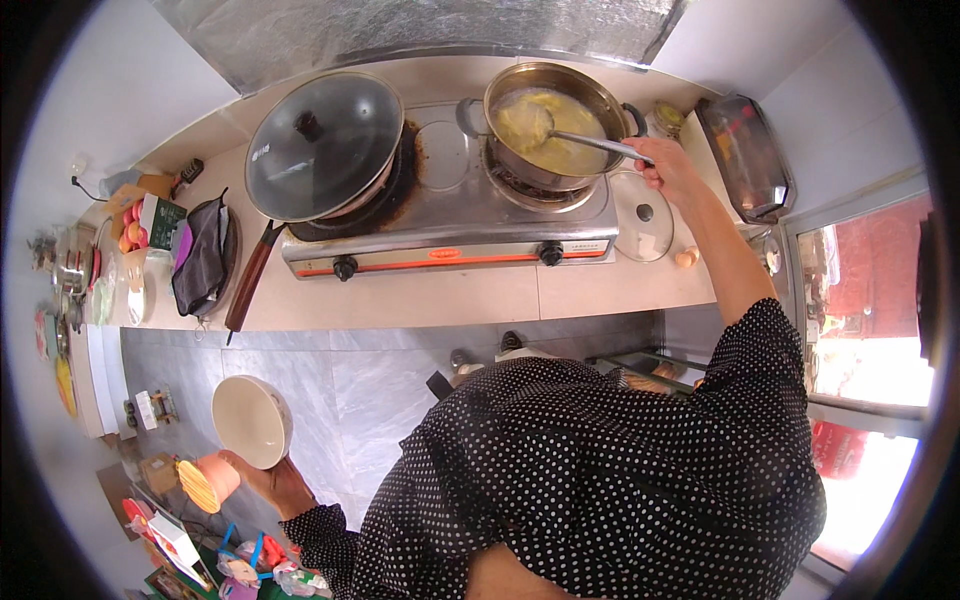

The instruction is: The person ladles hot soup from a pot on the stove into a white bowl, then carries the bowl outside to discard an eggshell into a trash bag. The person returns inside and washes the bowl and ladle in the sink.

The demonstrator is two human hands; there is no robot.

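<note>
My right hand (666,169) grips the handle of a metal ladle (592,141) whose bowl lies in a yellowish soup (574,120). The soup sits in a two-handled steel pot (559,180) on the right burner of a gas stove (450,236). Held out low on the left, a cream bowl (247,420) rests in my left hand (274,480), its open side tilted toward the stove and no food visible in it. My left hand is well apart from the pot.
A wok with a glass lid (322,150) covers the left burner, its wooden handle (253,281) jutting past the counter edge. Right of the stove lie a glass lid (643,232), eggshell (685,257) and a dark-lidded box (746,157). A dark cloth (202,259) lies left.
</note>
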